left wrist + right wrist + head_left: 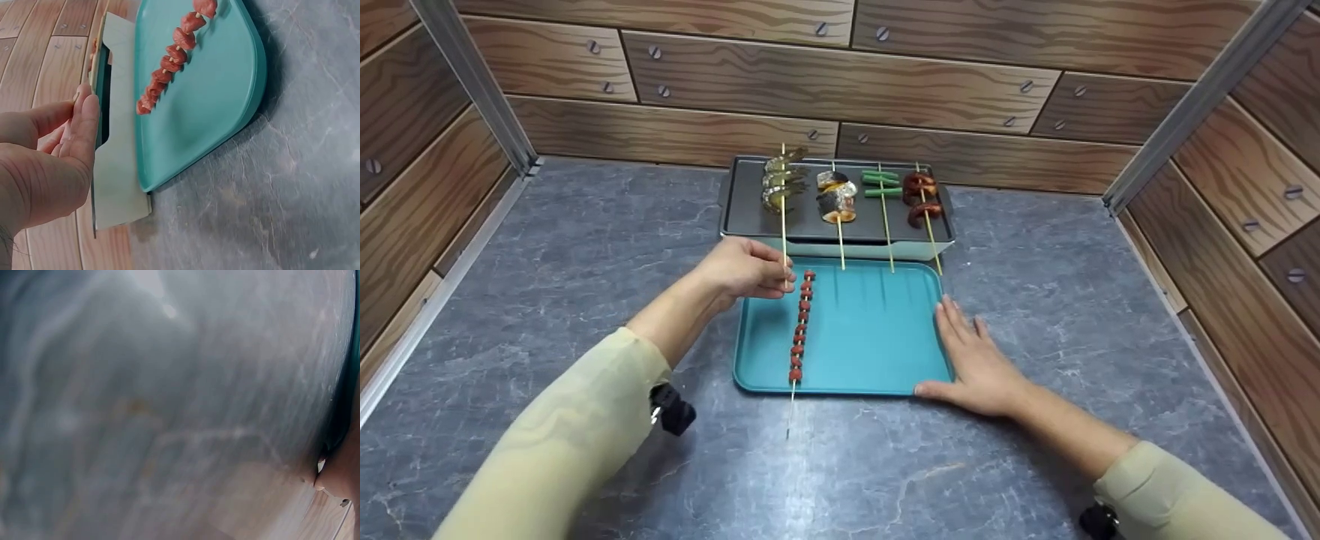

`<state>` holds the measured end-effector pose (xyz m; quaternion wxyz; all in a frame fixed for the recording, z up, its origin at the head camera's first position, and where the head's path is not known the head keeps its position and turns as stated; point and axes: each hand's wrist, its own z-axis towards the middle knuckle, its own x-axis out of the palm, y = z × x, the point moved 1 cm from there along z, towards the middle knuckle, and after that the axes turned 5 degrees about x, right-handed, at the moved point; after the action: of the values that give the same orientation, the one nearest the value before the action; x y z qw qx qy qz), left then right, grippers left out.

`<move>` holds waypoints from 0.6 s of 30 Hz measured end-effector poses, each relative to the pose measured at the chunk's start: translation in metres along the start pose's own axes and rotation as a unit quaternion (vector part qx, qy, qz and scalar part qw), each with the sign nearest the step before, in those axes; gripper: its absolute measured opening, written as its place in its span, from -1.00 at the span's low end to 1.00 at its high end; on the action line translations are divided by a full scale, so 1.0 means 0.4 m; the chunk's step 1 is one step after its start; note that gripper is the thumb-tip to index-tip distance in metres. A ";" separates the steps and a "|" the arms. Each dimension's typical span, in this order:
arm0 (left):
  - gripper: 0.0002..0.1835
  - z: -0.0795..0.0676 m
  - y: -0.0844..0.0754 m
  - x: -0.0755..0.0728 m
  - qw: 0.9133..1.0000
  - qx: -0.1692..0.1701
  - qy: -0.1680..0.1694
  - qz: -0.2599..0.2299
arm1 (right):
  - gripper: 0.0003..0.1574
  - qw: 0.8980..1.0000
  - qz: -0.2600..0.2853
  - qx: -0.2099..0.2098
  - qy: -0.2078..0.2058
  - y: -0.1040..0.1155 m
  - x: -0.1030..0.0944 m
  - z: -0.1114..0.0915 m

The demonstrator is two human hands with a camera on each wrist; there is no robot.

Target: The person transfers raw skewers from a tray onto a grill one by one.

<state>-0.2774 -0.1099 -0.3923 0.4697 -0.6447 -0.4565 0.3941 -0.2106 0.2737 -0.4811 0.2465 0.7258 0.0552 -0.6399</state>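
Note:
My left hand pinches the lower end of a bamboo skewer of grey-green shrimp between thumb and fingers. The shrimp are over the left part of a dark grill plate; whether they touch it I cannot tell. Below that hand, a skewer of small red meat pieces lies along the left side of a teal tray, its bare end sticking out past the front edge. The left wrist view also shows the meat pieces. My right hand rests with straight fingers against the tray's right edge.
Three more skewers lie on the grill, handles towards the tray: silvery fish pieces, green stalks and dark red curled pieces. The grill stands just behind the tray. Wood-patterned walls enclose the grey marbled table.

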 end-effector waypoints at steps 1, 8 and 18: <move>-0.67 0.006 0.002 0.002 1.000 0.000 -0.001 0.000 | 0.67 1.000 0.001 0.000 0.001 0.000 0.000 0.000; -0.65 0.036 0.007 0.016 1.000 -0.010 -0.006 -0.002 | 0.66 1.000 -0.004 -0.002 -0.003 -0.003 0.000 -0.001; -0.67 0.062 0.013 0.032 1.000 -0.027 -0.009 -0.002 | 0.67 1.000 -0.011 -0.008 -0.009 -0.006 0.002 -0.001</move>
<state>-0.2961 -0.0923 -0.4043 0.4487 -0.6524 -0.4729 0.3865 -0.2111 0.2755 -0.4827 0.2457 0.7174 0.0655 -0.6486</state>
